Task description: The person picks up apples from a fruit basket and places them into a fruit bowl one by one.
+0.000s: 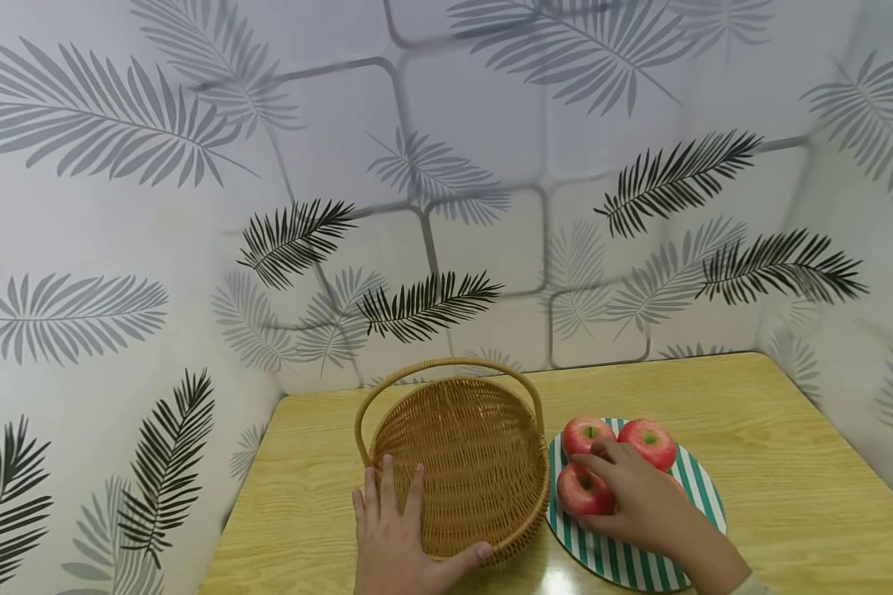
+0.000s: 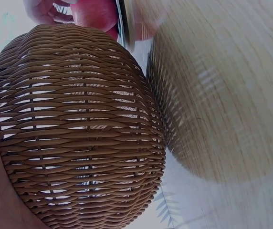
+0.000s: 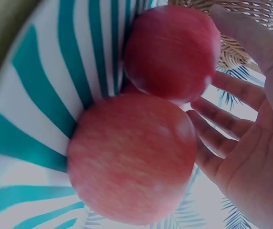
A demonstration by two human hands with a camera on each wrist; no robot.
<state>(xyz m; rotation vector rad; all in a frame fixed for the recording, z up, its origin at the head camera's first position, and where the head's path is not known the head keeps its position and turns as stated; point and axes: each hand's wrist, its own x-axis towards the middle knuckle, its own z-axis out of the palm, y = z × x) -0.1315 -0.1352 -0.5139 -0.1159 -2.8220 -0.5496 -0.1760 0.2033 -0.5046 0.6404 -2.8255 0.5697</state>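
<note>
A brown wicker basket (image 1: 469, 463) with a tall arched handle stands on the table. My left hand (image 1: 398, 537) rests on its near left rim, fingers straight and spread, thumb along the front edge. In the left wrist view the woven side of the basket (image 2: 79, 129) fills the middle. To the right, several red apples (image 1: 647, 445) sit on a round plate with green and white stripes (image 1: 610, 558). My right hand (image 1: 640, 500) holds the front left apple (image 1: 582, 493), thumb on its near side and fingers over the far side; it still sits among the others.
The light wooden table (image 1: 298, 504) ends against a wall (image 1: 484, 240) with a leaf pattern. The plate's left edge lies close beside the basket. A large apple (image 3: 131, 160) on the plate sits below the right hand in the right wrist view.
</note>
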